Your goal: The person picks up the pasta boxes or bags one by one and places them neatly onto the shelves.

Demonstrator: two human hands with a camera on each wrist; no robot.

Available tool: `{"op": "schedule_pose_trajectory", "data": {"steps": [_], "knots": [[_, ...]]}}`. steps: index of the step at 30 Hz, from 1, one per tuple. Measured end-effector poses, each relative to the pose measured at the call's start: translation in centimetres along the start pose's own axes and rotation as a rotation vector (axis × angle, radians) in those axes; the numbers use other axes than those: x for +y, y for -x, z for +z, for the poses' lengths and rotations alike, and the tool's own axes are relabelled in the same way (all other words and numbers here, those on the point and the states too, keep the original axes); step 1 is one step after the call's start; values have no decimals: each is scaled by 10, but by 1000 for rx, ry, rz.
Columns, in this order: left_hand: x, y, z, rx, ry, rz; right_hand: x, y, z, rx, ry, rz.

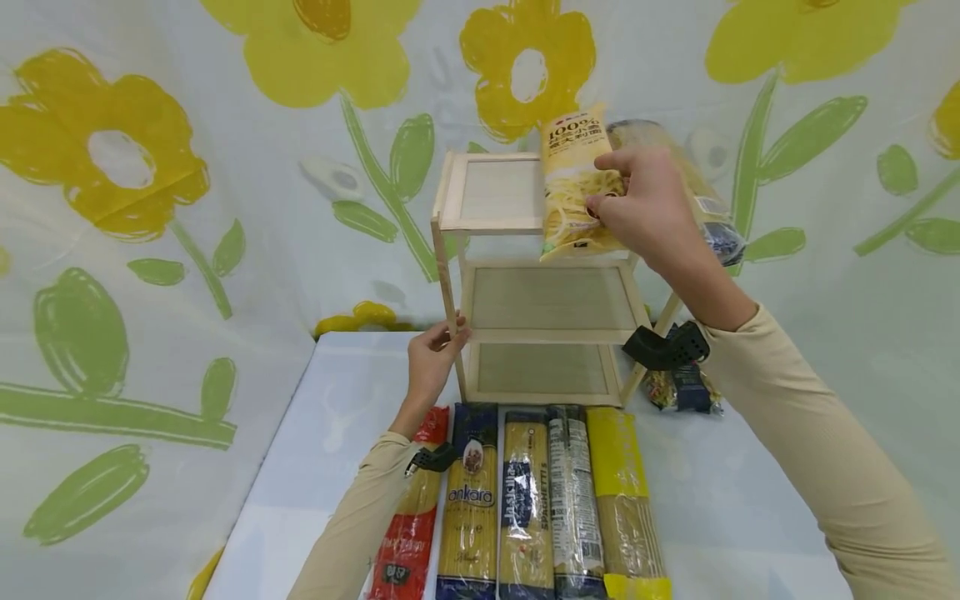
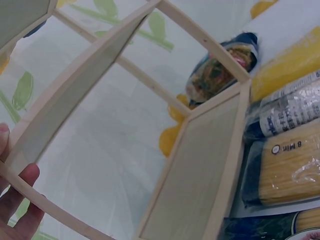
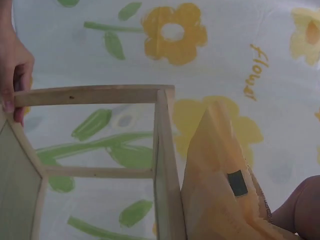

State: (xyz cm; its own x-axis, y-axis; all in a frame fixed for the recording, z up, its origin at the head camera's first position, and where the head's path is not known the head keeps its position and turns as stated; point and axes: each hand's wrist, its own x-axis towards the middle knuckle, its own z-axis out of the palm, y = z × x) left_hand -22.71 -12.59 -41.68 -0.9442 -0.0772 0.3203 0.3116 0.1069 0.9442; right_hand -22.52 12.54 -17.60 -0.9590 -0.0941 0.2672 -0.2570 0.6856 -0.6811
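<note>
Head view: right grip (image 1: 651,204) pinches the yellow bag (image 1: 572,179) at its right edge.

The packet (image 1: 573,196) between the right fingers (image 1: 611,161) looks like thin printed plastic, lightly creased with a soft sheen. At the left fingers (image 1: 444,337), the shelf (image 1: 540,337) is pale, smooth wood with a matt, unvarnished look; its panels (image 1: 551,298) are flat and dull. Just behind the right fingers, a bag (image 1: 711,200) shows clear, glossy plastic. Below the left fingers, the pasta packs (image 1: 528,508) wear shiny, wrinkled film, and the desk (image 1: 322,425) is smooth with a faint sheen. Behind both sets of fingers hangs matt, printed cloth (image 1: 255,192).
</note>
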Motion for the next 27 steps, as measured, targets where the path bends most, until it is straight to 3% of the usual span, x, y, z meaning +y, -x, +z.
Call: {"op": "schedule_pose_trajectory", "data": {"steps": [4, 9, 17, 24, 27], "knots": [[-1, 1, 1, 1, 2, -2, 3, 3, -1, -17, 93, -56], [0, 4, 0, 4, -7, -13, 5, 19, -2, 46, 146, -165], [-1, 2, 2, 21, -5, 5, 3, 40, -15, 16, 92, -286], [-2, 2, 2, 37, -32, 0, 6, 60, -30, 82, 39, -359], [0, 2, 3, 33, -35, 6, 9, 70, -37, 116, 65, -378]]}}
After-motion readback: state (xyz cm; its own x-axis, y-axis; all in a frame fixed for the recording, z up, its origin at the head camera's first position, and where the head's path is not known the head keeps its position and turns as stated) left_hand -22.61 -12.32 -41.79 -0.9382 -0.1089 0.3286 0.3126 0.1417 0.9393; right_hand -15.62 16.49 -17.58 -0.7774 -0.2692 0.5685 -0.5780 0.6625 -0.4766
